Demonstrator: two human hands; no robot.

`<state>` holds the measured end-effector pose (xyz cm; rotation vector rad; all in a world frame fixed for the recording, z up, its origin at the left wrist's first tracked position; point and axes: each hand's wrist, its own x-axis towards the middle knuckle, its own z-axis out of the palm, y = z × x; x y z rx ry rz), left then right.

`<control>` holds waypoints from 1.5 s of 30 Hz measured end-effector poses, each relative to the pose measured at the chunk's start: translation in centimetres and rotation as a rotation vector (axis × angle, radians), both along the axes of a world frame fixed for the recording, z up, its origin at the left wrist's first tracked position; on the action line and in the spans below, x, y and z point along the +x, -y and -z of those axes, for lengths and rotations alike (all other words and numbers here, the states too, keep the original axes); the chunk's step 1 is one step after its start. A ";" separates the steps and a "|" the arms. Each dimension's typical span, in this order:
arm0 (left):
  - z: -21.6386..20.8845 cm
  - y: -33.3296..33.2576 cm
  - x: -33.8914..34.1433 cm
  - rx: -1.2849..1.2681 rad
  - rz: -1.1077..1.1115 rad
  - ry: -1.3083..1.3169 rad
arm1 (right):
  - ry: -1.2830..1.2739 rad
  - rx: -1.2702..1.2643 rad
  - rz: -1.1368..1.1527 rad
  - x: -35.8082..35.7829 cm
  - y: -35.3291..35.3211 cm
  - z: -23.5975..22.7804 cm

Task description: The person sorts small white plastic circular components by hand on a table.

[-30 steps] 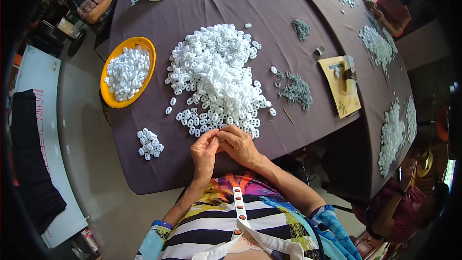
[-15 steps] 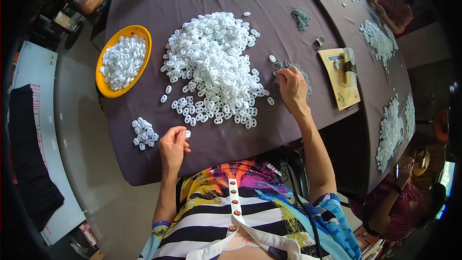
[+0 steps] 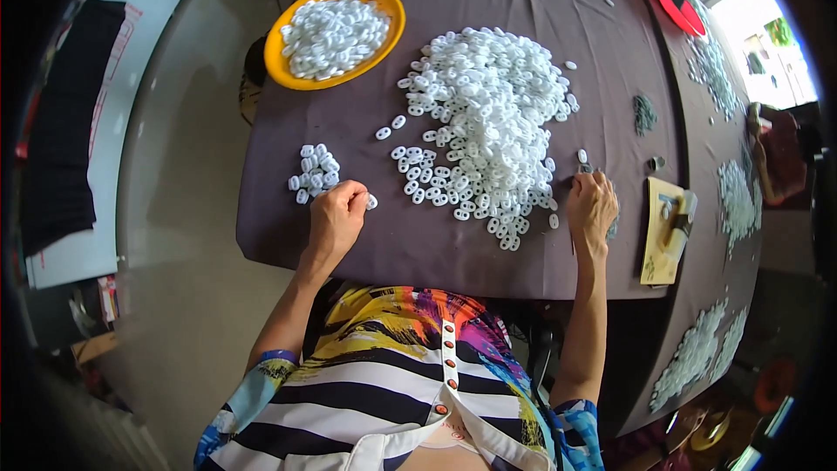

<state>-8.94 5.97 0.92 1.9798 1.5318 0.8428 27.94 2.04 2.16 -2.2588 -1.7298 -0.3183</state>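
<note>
My left hand (image 3: pixel 336 220) is closed in a pinch on a white oval plastic piece with two holes (image 3: pixel 372 201), near the table's front edge. Just beyond that hand lies a small heap of similar white pieces (image 3: pixel 316 171). A much larger pile of two-holed white pieces (image 3: pixel 493 109) spreads over the middle of the table. My right hand (image 3: pixel 593 207) has its fingers drawn together at a heap of small grey parts (image 3: pixel 613 227), mostly covered by the hand. Whatever its fingertips hold is hidden. One loose white piece (image 3: pixel 582 156) lies just past those fingers.
An orange dish (image 3: pixel 273 42) full of white pieces stands at the far left. Right of my right hand lies a yellow card packet (image 3: pixel 652 249) with a clear tube (image 3: pixel 683 225). A second grey heap (image 3: pixel 644 114) sits farther back. More piles (image 3: pixel 738 201) lie along the right-hand table.
The whole view has turned, so the table contents appear farther right. My left hand still pinches the white piece, now closer below the small heap. My right hand remains at the grey parts.
</note>
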 end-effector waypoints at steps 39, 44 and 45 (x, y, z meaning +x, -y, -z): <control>1.1 -6.3 8.3 0.316 0.205 -0.238 | -0.642 0.186 -0.431 -10.9 6.3 0.8; 1.1 -6.5 8.3 0.315 0.243 -0.268 | -0.665 0.220 -0.408 -11.3 6.1 1.4; 1.0 -6.5 8.3 0.303 0.249 -0.272 | -0.656 0.222 -0.414 -11.3 6.1 1.7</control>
